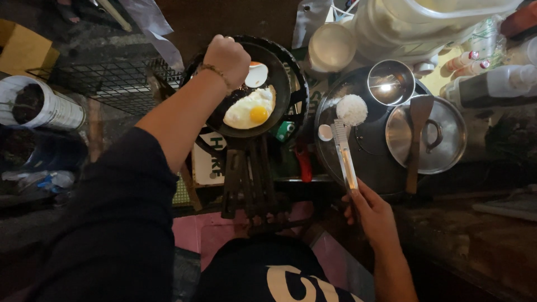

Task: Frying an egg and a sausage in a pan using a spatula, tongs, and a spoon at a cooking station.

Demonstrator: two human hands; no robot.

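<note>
Low in the frame, right of centre, the right hand [373,215] has its fingers closed round the handle of a white spoon [344,152], which runs up to a heap of rice [352,109] sitting over a dark round lid [341,151]. Just right of that a wooden spatula [418,140] lies across a steel lid [444,137], with a shiny steel bowl [391,82] above them. Further up, at centre, the left hand [227,57] is a closed fist over the near rim of a black pan [279,78]; what it grips I cannot tell. In the pan lies a fried egg [250,109], yolk up, beside a white scrap. A white tub [39,103] stands at the left edge
</note>
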